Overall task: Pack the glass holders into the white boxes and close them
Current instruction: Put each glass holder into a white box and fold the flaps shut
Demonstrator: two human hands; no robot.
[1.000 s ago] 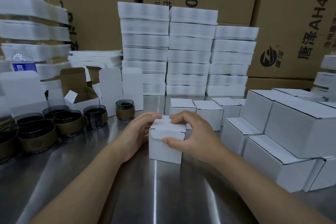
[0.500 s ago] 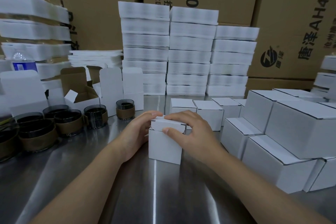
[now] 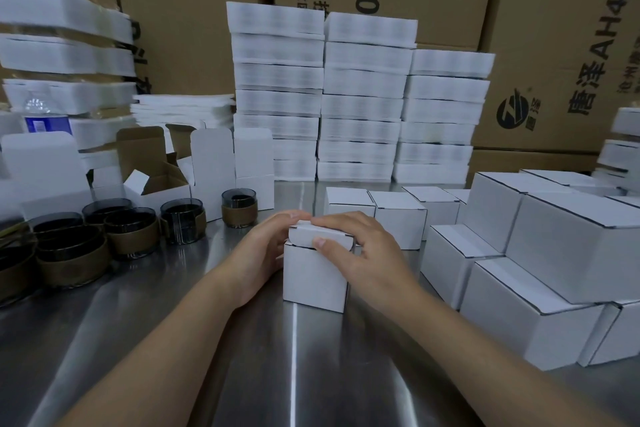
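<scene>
Steel desk point(image 3: 311, 374), glass holders point(image 3: 131, 239) waiting left; my left hand point(image 3: 263, 250) cups the white box point(image 3: 313, 277) at centre, my right hand point(image 3: 363, 253) pinches its lid point(image 3: 322, 234). That lid has dropped nearly flat, so only the tuck remains, I judge.

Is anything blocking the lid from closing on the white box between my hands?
Nothing visible blocks it. The left hand holds the white box, the right hand grips the lid; its front flap isn't tucked yet.

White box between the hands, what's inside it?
Nothing inside shows: the white box has its lid flap folded down, pinched by the right hand, with the left hand against its side. Whatever it holds is covered.
</scene>
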